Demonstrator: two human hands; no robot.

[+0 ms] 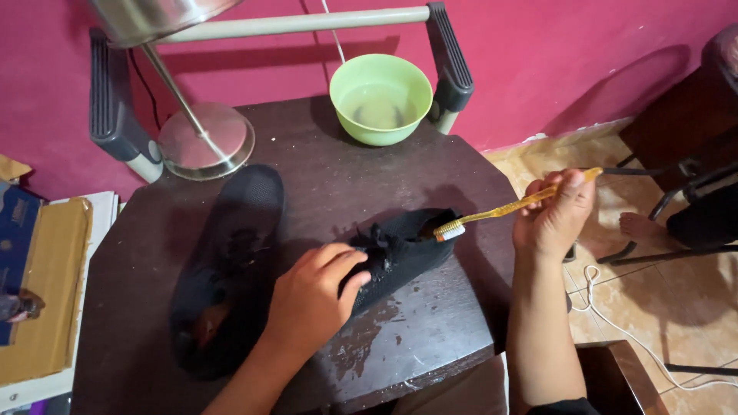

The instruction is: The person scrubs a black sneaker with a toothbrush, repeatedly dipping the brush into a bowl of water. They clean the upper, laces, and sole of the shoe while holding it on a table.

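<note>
Black shoe (400, 253) lying near the table's (430, 338) right edge.
I'm clamping it with my left hand (311, 303); my right hand (555, 215) is gripping a toothbrush (507, 207) at its toe.

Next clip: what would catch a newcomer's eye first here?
At the centre of the dark wet table, the left hand grips a black shoe while the right hand holds a yellow toothbrush with its bristles at the shoe's tip. A lime-green bowl of water sits at the table's far edge, against the magenta wall.
</note>
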